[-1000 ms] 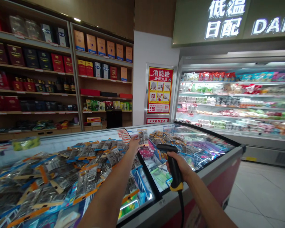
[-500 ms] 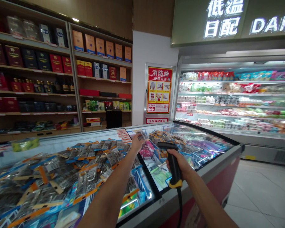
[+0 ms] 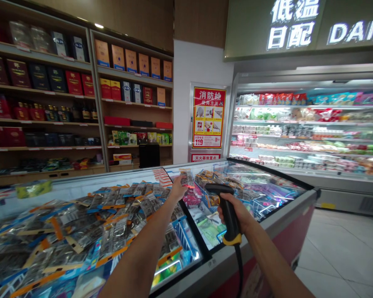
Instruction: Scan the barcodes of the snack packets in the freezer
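Note:
My left hand [image 3: 178,188] reaches over the chest freezer and grips a small plastic packet [image 3: 187,178] with an orange edge; the product inside is too small to name. My right hand [image 3: 236,211] is wrapped round the handle of a black and yellow barcode scanner [image 3: 228,215], its head turned left toward the packet. A dark cable [image 3: 240,269] hangs from the handle. Many similar packets [image 3: 112,219] with orange and blue edges lie heaped on the left glass top, and another pile of packets [image 3: 217,180] sits behind the scanner.
The freezer's pale rim [image 3: 279,207] runs along its right side, with a dark divider [image 3: 194,231] between the tops. Wooden shelves [image 3: 49,91] of boxed goods stand at the back left. A lit refrigerated display [image 3: 307,124] stands at the right, beyond the tiled floor [image 3: 342,248].
The packet in my left hand has turned so more of its face and orange edge shows. The scanner has shifted very slightly; both hands keep their holds.

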The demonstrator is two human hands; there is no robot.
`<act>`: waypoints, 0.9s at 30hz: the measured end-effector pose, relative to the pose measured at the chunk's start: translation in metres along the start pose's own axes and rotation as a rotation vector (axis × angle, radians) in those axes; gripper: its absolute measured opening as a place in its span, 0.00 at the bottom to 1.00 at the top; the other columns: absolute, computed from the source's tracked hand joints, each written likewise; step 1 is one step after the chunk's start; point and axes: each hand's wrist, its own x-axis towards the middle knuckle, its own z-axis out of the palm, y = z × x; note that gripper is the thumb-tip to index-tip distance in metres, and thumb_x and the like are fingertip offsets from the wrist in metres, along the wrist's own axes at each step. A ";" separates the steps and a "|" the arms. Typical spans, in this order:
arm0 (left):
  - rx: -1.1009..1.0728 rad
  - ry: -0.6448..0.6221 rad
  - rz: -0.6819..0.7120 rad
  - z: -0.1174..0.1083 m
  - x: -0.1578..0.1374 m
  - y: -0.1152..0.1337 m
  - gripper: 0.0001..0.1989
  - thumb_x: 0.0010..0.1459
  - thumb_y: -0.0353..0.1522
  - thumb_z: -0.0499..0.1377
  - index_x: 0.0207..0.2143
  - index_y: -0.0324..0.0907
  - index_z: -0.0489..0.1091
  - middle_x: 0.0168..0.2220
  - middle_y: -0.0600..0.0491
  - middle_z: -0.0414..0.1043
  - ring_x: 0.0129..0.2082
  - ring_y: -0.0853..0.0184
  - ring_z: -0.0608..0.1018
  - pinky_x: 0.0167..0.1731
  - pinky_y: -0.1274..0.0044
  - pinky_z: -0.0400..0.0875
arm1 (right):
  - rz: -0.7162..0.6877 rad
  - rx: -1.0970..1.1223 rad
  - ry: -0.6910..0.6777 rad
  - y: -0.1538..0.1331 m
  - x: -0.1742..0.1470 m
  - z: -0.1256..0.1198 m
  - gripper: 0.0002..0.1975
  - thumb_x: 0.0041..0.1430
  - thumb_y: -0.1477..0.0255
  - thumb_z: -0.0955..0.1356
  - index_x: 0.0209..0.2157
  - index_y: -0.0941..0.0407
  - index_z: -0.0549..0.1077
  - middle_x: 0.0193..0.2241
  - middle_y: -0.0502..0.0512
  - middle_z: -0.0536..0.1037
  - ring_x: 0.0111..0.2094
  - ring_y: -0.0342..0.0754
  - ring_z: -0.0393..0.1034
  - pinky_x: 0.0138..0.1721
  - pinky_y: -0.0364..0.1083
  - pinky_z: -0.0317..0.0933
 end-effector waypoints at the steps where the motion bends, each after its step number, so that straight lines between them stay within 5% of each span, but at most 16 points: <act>1: 0.010 -0.001 0.007 0.000 0.000 0.000 0.22 0.36 0.19 0.56 0.38 0.37 0.65 0.40 0.50 0.64 0.41 0.68 0.67 0.43 0.75 0.59 | -0.001 0.004 0.005 0.000 0.000 0.001 0.11 0.49 0.65 0.61 0.21 0.59 0.65 0.10 0.48 0.65 0.10 0.39 0.59 0.11 0.38 0.53; 11: 0.225 -0.028 -0.024 -0.014 -0.003 0.008 0.22 0.38 0.19 0.54 0.40 0.35 0.64 0.42 0.46 0.63 0.43 0.66 0.66 0.43 0.75 0.60 | -0.022 0.015 0.050 -0.002 0.002 -0.002 0.12 0.50 0.66 0.61 0.19 0.59 0.64 0.10 0.48 0.65 0.10 0.38 0.58 0.11 0.38 0.53; 20: 0.649 0.000 -0.135 -0.080 -0.005 0.006 0.25 0.42 0.20 0.50 0.46 0.33 0.59 0.46 0.41 0.58 0.44 0.64 0.67 0.44 0.76 0.59 | -0.087 -0.018 0.198 -0.001 0.015 -0.026 0.10 0.48 0.66 0.62 0.20 0.58 0.64 0.09 0.48 0.66 0.10 0.39 0.59 0.10 0.38 0.53; 27: 0.962 -0.168 -0.260 -0.107 -0.009 0.006 0.21 0.44 0.26 0.50 0.44 0.42 0.63 0.43 0.45 0.64 0.43 0.58 0.67 0.44 0.61 0.54 | -0.103 -0.007 0.248 0.002 0.019 -0.038 0.11 0.48 0.67 0.63 0.18 0.58 0.63 0.09 0.48 0.66 0.10 0.39 0.59 0.10 0.38 0.54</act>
